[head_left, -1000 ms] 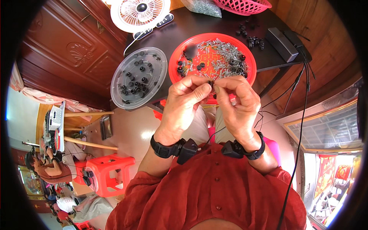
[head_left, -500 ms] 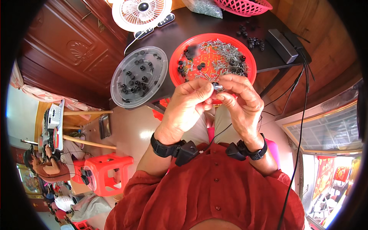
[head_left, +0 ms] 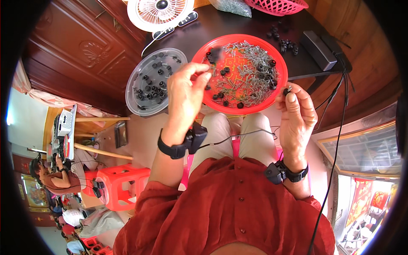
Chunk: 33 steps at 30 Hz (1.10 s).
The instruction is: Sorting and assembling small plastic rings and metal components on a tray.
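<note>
A red round plate (head_left: 255,107) on the dark table holds a heap of small metal screws (head_left: 248,70) and scattered black plastic parts. My left hand (head_left: 187,91) is raised at the plate's left edge, fingers apart and holding nothing. A blurred dark piece (head_left: 216,53) shows just beyond its fingertips, over the plate. My right hand (head_left: 295,114) is at the plate's right edge, pinching a small black part (head_left: 287,90) between thumb and forefinger. Both wrists wear black bands.
A clear round tray (head_left: 136,102) with several black parts sits left of the plate. Behind are a white fan (head_left: 159,10), a pink basket (head_left: 280,6), loose black parts (head_left: 282,40) and a black box (head_left: 316,51). A red stool (head_left: 123,182) and another person (head_left: 55,178) are lower left.
My hands were joined over the plate's near edge working one small piece. They have parted: the left went left and opened, the right went right with the black part.
</note>
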Each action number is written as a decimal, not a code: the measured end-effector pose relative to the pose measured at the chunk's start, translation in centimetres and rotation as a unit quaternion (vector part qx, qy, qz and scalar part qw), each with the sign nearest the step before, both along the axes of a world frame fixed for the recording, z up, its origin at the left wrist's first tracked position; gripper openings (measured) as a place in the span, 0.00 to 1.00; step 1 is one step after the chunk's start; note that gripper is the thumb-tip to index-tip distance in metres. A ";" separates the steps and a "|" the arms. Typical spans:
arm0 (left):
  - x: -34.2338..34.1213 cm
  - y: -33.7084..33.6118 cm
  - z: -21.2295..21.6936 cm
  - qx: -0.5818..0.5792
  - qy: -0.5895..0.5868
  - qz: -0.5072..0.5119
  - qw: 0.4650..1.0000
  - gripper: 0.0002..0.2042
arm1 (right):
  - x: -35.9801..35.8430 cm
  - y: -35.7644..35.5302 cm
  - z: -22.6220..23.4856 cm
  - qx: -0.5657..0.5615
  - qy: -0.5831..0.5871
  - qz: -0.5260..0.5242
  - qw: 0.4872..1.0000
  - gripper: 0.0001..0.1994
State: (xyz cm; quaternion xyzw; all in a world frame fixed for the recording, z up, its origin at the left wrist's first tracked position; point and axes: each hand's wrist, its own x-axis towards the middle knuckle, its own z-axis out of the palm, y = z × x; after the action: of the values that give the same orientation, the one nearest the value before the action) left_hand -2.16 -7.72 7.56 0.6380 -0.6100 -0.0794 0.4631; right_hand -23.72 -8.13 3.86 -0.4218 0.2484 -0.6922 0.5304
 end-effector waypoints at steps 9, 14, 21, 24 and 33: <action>1.4 -1.4 0.6 0.061 -0.299 -0.002 0.952 0.08 | -1.4 -0.3 -0.7 0.032 -0.067 0.079 0.994 0.07; 1.4 -1.7 -0.3 0.098 -0.328 -0.004 0.940 0.09 | -1.4 -0.2 -0.5 0.067 -0.026 0.080 0.994 0.08; 0.7 -2.4 -0.1 0.141 -0.196 -0.021 0.970 0.09 | -1.6 -0.2 -0.4 0.069 0.009 0.093 0.993 0.08; 1.2 -2.9 -0.6 0.096 -0.265 -0.021 0.959 0.10 | -1.3 -0.1 -0.1 0.072 -0.002 0.092 0.993 0.08; 0.8 -4.5 -0.9 0.095 -0.245 -0.124 0.957 0.12 | -1.0 -0.3 -0.1 0.059 0.009 0.115 0.992 0.08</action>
State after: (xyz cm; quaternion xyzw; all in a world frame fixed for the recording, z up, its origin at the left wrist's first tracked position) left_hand -1.31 -12.18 6.66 0.5983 -0.7688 -0.0351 0.2232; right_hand -24.76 -8.38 3.73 -0.4215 0.2436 -0.6068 0.6284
